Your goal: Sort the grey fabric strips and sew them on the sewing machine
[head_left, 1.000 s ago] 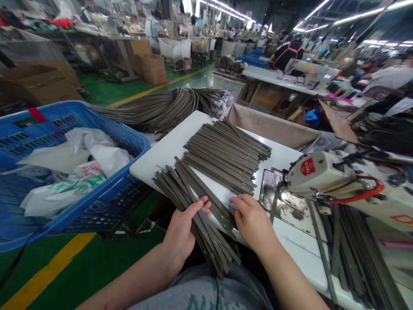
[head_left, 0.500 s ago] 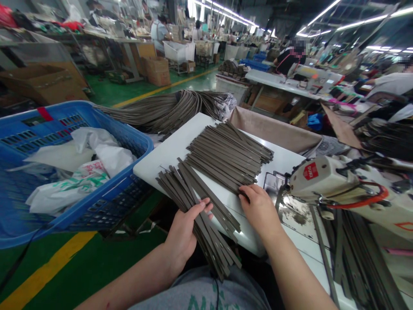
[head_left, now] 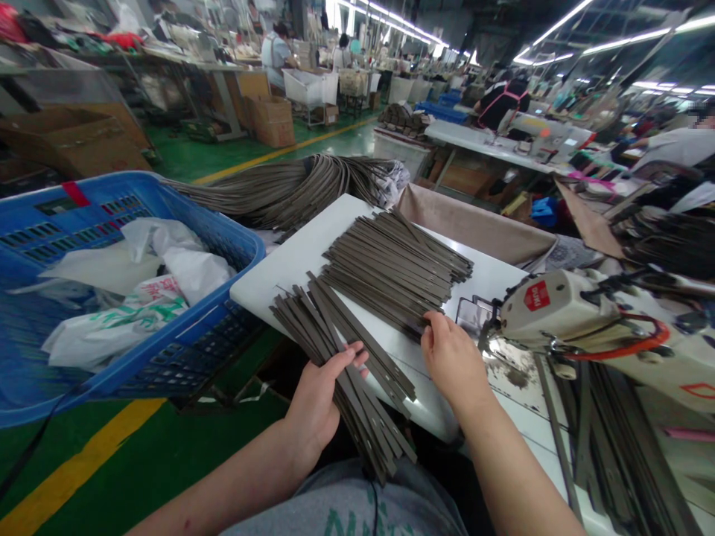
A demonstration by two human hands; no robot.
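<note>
A bundle of flat grey-brown strips (head_left: 321, 335) lies across my left hand (head_left: 324, 391), whose thumb presses on top with the fingers wrapped beneath. The bundle slants over the near edge of the white table (head_left: 299, 253), its lower ends over my lap. Further back, a wide row of similar strips (head_left: 391, 264) is spread side by side. At the near right end of that row, my right hand (head_left: 452, 353) has its fingers bent around the end of a strip; the fingertips are partly hidden. A few separate strips (head_left: 363, 335) lie between the bundle and the row.
A white sewing machine (head_left: 581, 313) stands to the right, with long strips (head_left: 614, 439) below it. On the left is a blue plastic basket (head_left: 223, 313) holding white plastic bags (head_left: 139, 305). Behind the table lies a large heap of long strips (head_left: 302, 186). People work at machines further off.
My right hand has shifted slightly right and up along the end of the strip row. My left hand and its bundle stay practically where they were.
</note>
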